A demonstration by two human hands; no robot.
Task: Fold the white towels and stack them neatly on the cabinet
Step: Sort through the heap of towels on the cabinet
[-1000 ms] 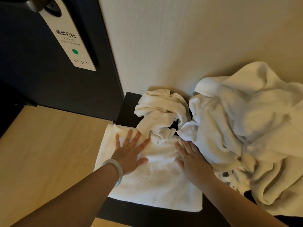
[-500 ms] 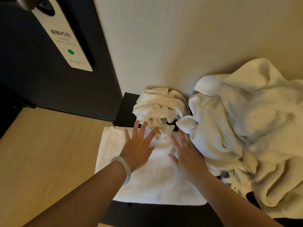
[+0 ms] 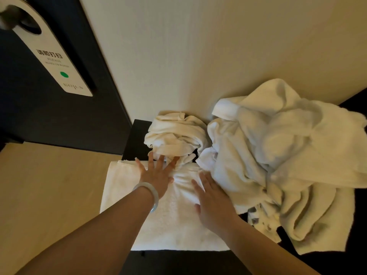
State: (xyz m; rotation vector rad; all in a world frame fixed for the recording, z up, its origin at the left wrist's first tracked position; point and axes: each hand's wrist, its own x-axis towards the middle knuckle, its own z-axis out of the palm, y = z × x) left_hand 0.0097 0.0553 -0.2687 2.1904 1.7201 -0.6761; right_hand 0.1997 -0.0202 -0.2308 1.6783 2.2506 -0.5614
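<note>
Fig.: L hand (image 3: 156, 176) lies flat, fingers spread & straight, gripping nothing. Its palm presses the far part of the folded towel (image 3: 174, 231), fingertips touching the small crumpled towel (image 3: 175, 133) behind it. A pale bracelet (image 3: 153, 193) sits on the L wrist. R hand (image 3: 213, 204) is likewise flat w/ straight fingers, holding nothing, pressing the towel's R part just beside the big heap of towels (image 3: 288, 155). Between the two hands the cloth is bunched into small wrinkles. Progress, as judged: one towel is folded to a flat rectangle & lies on the cabinet (image 3: 137, 139), at the smoothing stage; no stack exists yet. Left to do: the small crumpled towel at the back against the wall & the heap on the R, which looks like several pieces (count cannot be told), all unfolded; then stacking. So approx. early in the job. Surface: cabinet top is dark & matte; the folded towel covers its near-L area & its L edge appears to overhang the cabinet side. Room: cream wall (image 3: 198, 56) directly behind; dark door (image 3: 39, 120) at L w/ a white hanger sign (image 3: 53, 60) (green dot) on the handle (image 3: 8, 18); tan wood-look floor (image 3: 49, 185) below L.
</note>
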